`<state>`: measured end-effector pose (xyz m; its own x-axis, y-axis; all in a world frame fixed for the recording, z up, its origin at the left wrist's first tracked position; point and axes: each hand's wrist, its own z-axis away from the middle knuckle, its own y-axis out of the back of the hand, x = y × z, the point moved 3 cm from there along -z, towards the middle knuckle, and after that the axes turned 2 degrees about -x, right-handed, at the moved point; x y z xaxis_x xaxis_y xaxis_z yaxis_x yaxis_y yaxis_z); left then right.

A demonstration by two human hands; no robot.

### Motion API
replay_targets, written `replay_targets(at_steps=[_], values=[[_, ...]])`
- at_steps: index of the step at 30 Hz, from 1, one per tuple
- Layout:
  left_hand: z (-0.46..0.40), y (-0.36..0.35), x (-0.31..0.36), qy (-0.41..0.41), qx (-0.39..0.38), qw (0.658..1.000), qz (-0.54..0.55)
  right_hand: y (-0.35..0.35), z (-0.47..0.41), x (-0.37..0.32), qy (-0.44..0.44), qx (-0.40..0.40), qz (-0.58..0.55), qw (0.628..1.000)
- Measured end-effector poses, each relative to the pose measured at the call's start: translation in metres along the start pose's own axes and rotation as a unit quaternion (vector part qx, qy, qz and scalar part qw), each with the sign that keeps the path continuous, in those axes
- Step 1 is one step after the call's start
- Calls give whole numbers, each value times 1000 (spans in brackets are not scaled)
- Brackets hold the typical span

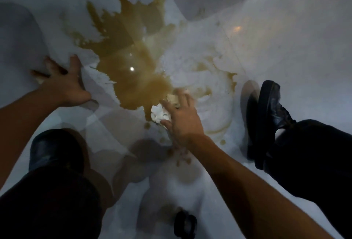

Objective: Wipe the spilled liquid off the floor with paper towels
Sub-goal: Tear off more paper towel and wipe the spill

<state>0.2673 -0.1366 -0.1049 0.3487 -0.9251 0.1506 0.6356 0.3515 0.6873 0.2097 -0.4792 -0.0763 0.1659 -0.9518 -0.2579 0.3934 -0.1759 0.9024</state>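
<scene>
We see a wide brown spill [131,52] spread across the pale floor [276,34], running from the top of the view down to the middle. Our right hand [181,122] presses a crumpled wad of paper towel [159,115] down onto the floor at the spill's lower right edge, fingers curled over it and the thumb along its near side. The end of the wad under the fingertips looks soaked brown, while the part by the thumb is white. To the right of that hand the floor carries thin brown smears [215,90] in curved streaks.

Our left hand [64,84] lies well apart from the towel, on the far left side of the spill, fingers spread and flat on the dry floor just beside the liquid's edge. It holds nothing.

Dark-trousered knees frame the bottom, with a black shoe [266,116] at the right. A small dark object [184,224] sits low in the view; we cannot tell what it is.
</scene>
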Motion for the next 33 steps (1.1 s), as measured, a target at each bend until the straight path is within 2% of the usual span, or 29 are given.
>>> replay_targets(at_steps=[3, 5, 8, 9, 11, 12, 14, 16, 18, 21, 25, 27, 29, 31, 33], values=[[-2, -2, -5, 2, -8, 1000, -10, -19, 11, -14, 156, -54, 62, 984], [0, 0, -2, 6, -10, 1000, -16, -21, 27, -6, 199, -35, 58, 978], [2, -1, 2, 19, -12, 999, -23, -5, 52, 30, 112, 46, 14, 993], [2, -2, 2, 26, -11, 999, -25, 2, 63, 44, 55, 67, -9, 996], [3, -2, 6, 34, -13, 999, -29, 4, 88, 60, -4, 64, -40, 997], [3, -2, 7, 36, -11, 999, -29, -6, 104, 64, 6, 56, -20, 998], [0, -2, 5, 36, -8, 999, -33, -26, 131, 56, 28, -8, -12, 999], [0, -1, 4, 26, -7, 999, -36, -46, 142, 41, 79, -53, 1, 995], [1, 0, 2, 23, -7, 999, -37, -49, 126, 29, 137, -60, -15, 989], [2, 0, 5, 23, -11, 999, -34, -33, 74, 15, 123, -71, -62, 988], [7, -1, 10, 42, 0, 999, -28, 0, -22, 14, 68, 46, -57, 995], [7, -1, 11, 42, -1, 999, -28, 12, -58, 21, 25, 86, -36, 995], [6, -2, 10, 42, -2, 999, -31, 20, -70, 19, 28, 109, -30, 993], [6, -2, 9, 42, 0, 999, -28, 23, -51, 0, 82, 72, -28, 994], [6, -1, 8, 40, -7, 999, -21, 5, -3, -16, 151, -14, -69, 986]])
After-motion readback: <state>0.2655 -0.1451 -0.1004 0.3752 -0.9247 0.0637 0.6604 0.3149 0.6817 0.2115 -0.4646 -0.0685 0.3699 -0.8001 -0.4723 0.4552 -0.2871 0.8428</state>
